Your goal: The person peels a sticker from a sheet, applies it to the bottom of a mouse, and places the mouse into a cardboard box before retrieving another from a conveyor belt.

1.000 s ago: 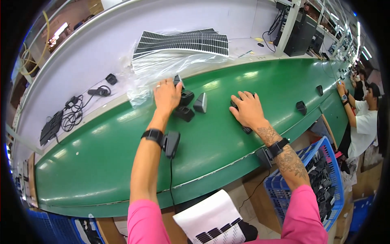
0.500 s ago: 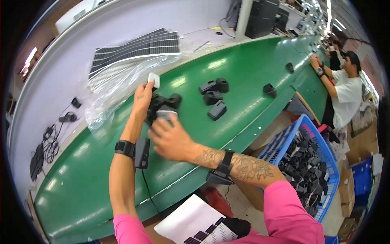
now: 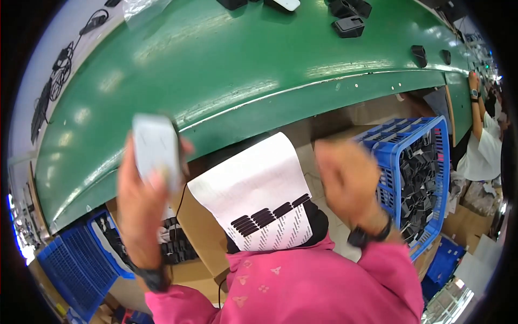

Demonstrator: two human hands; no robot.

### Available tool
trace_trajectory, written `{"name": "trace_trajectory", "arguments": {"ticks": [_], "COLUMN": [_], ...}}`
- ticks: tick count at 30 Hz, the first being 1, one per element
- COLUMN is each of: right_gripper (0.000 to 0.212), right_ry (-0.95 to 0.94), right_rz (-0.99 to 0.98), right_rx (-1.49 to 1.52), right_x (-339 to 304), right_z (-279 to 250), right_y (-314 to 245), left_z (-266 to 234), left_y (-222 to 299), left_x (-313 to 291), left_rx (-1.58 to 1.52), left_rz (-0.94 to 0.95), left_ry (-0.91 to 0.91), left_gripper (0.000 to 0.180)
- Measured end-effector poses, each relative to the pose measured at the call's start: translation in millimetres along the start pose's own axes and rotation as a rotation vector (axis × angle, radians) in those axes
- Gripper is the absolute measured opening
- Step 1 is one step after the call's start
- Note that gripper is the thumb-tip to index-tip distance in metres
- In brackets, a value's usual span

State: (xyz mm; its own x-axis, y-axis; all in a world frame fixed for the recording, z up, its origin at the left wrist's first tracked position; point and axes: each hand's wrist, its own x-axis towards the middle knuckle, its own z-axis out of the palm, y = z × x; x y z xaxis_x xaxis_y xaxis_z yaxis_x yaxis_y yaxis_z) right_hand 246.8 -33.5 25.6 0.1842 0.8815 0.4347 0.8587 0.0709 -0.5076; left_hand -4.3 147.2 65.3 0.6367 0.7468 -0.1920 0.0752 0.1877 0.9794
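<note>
A pale grey-white rectangular block with rounded corners (image 3: 154,146), blurred by motion, is gripped by my left hand (image 3: 141,200) above the bench's near edge. Its thumb lies on the pale face and fingers show at the far side. My right hand (image 3: 348,181) is in the air to the right, near the blue basket; its fingers seem curled but are too smeared to read. Between the hands a white sheet (image 3: 248,181) rests on my lap, with rows of black elongated stickers (image 3: 263,217) along its lower part.
Black plastic housings (image 3: 348,26) stand on the green bench (image 3: 216,65). A blue basket (image 3: 391,141) full of black parts is at right. Below left are a cardboard box (image 3: 202,232) and blue crates (image 3: 75,270). A co-worker's arm (image 3: 476,108) reaches the bench at far right.
Both hands have come back from the black housings toward my body, the left with the pale block in it, the right swung out rightward. The view has tipped down toward my lap.
</note>
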Motion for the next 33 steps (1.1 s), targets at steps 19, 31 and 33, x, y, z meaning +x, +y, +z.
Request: {"name": "trace_trajectory", "arguments": {"ticks": [19,31,33], "right_gripper": [0.032,0.041,0.039], "right_ry": [-0.066,-0.078,-0.074], "right_rz": [0.367,0.261,0.214], "right_rx": [0.056,0.024,-0.051], "right_x": [-108,-90,-86], "right_z": [46,65,64], "right_y": [-72,-88,-92], "left_z": [95,83,77], "left_y": [-86,-87,-90], "left_x": [-82,-77,-78], "left_rx": [-0.56,-0.514,-0.539], "left_rz": [-0.173,-0.034,-0.04], "left_ry": [-0.004,0.176,0.18], "left_gripper": [0.053,0.046,0.044]}}
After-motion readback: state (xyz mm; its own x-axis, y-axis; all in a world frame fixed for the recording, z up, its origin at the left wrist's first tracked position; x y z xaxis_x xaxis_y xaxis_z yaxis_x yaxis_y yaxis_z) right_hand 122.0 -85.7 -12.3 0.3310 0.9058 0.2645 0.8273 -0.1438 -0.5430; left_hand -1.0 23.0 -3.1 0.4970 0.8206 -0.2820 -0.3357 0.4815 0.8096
